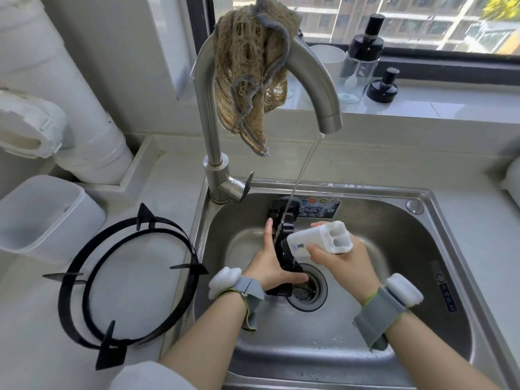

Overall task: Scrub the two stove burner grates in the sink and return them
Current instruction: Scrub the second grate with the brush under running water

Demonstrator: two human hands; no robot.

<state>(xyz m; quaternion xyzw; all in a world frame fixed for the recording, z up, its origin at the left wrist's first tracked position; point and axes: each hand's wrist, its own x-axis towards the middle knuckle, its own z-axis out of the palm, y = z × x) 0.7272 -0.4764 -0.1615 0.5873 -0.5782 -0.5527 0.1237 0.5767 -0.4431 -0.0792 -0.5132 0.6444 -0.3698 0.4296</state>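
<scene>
The left hand [267, 266] is holding a black metal burner grate [284, 250] on edge over the drain of the steel sink [394, 220], its grip curled round the lower rim. The right hand [346, 263], grip closed round a white block-shaped scrubber [320, 239], is holding it against the grate under the running water [306, 164].

Scrubbing is seemingly midway. The second black ring grate [111, 353] is lying on the worktop [157, 170] by the sink's left edge, washed or not I cannot tell. Both returns are remaining.

The blue sticker [320, 211] on the sink's back wall is showing Chinese writing too blurred to read.

The pale counter [168, 170] has a black grate [111, 351] lying flat on it, just left of the metal sink [394, 229]. A white tub [42, 218] sits near the grate, further left.
</scene>
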